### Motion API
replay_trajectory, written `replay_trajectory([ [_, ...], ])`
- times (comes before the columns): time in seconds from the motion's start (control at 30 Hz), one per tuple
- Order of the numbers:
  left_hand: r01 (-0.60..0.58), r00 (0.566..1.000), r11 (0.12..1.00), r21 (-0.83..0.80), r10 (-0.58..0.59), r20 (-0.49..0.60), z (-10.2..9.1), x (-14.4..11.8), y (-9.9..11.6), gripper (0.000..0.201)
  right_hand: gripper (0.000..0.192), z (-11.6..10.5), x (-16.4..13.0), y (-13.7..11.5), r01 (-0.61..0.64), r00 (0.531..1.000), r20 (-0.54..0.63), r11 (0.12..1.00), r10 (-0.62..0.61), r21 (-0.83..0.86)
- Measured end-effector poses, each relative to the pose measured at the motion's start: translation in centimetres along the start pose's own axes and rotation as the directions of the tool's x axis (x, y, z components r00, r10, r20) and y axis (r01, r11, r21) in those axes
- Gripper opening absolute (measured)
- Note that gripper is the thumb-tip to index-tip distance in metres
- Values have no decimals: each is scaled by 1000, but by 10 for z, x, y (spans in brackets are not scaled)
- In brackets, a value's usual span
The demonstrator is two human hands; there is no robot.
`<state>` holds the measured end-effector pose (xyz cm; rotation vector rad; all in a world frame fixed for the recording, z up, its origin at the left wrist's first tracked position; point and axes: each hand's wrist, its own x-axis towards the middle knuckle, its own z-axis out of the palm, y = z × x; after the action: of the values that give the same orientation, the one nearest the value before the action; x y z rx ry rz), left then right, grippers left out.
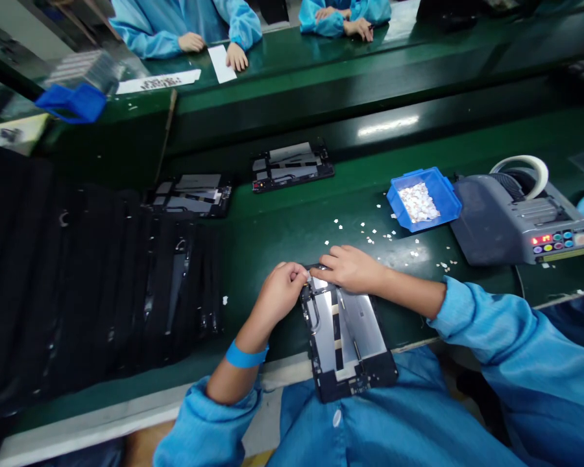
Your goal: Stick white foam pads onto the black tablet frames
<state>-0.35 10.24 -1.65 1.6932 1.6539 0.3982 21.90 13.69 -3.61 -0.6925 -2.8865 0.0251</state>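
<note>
A long row of black panels [102,285] is lying overlapped across the left part of the green tabletop [282,227], reaching almost to the person's left forearm. Above it, at the far left, a blue bin [75,102] is sitting on the raised ledge, blurred. Further in, two more open device frames [192,194] [292,167] are resting on the darker strip of the tabletop, well apart from the hands.

The left hand [279,292], with a blue band [246,357] around its wrist, is curling over the top left corner of the device frame [345,337]; its fingers are pressed together, pinching something too small to make out at that corner. The frame is lying flat at the near edge of the tabletop, just in front of the person, with its lower end hanging over the edge above the blue smock. The right hand [353,267] is lying on the frame's top edge, fingers close together and pressing down, its fingertips nearly meeting those of the left hand.

Right of the hands, small white bits [370,233] are lying scattered on the tabletop. Beyond them a blue tray [448,194] is holding a heap of the same white pieces. Just beside it, a grey tape dispenser [511,224] with a white roll and coloured buttons is standing.

Across the line, other people's hands [236,57] are resting on white paper strips.
</note>
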Motion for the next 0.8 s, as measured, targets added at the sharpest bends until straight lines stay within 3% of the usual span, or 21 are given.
replay_trajectory([
  [0.4,20,997,998,56,-15,-82,8,-2,0,19,29,0,0,-1,-7,1000,-6,1000,7,6],
  [0.63,-37,983,989,142,62,-173,18,-9,0,13,31,-2,0,-1,-4,1000,0,1000,4,24],
  [0.7,-4,976,992,128,32,-214,21,-9,0,3,31,0,-1,-1,-10,1000,0,999,10,30],
  [0.8,63,965,995,80,-40,-257,23,-9,-3,16,31,0,-1,0,-34,999,12,999,34,37],
])
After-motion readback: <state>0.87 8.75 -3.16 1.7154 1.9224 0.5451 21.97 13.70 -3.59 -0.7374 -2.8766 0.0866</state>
